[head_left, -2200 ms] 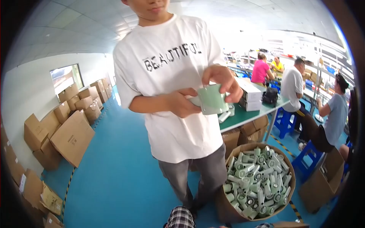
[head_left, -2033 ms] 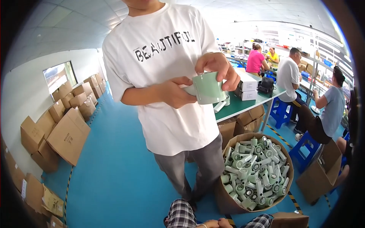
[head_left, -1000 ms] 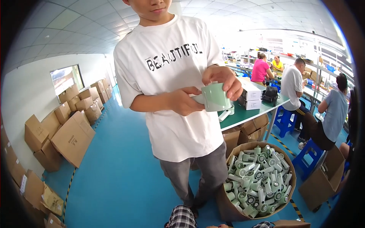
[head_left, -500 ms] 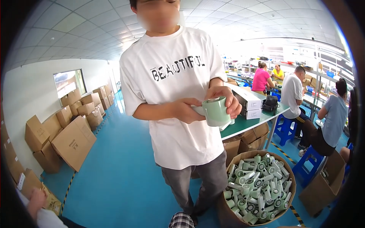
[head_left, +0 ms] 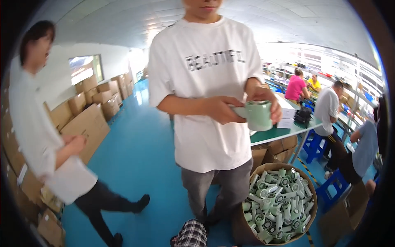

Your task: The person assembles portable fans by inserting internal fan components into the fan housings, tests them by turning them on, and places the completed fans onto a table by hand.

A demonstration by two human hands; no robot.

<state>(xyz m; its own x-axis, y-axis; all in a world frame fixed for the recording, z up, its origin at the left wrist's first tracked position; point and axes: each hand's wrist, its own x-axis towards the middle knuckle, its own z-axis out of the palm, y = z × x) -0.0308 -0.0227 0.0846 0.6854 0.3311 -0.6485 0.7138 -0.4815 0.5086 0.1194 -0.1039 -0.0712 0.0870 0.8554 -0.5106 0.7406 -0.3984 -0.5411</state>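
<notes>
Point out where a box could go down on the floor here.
The blue floor is bare between the stacked cardboard boxes on the left and the standing person in the white shirt. It is crowded on the right: a round carton of green parts, the green table and blue stools.

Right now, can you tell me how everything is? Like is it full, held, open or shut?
Green part: upright, held in a standing person's two hands at chest height.
Barrel: open, heaped with pale green parts.
Boxes: shut, stacked along the wall.
Green table: papers and a dark thing on it.
Blue stool: standing, nobody on it.
</notes>
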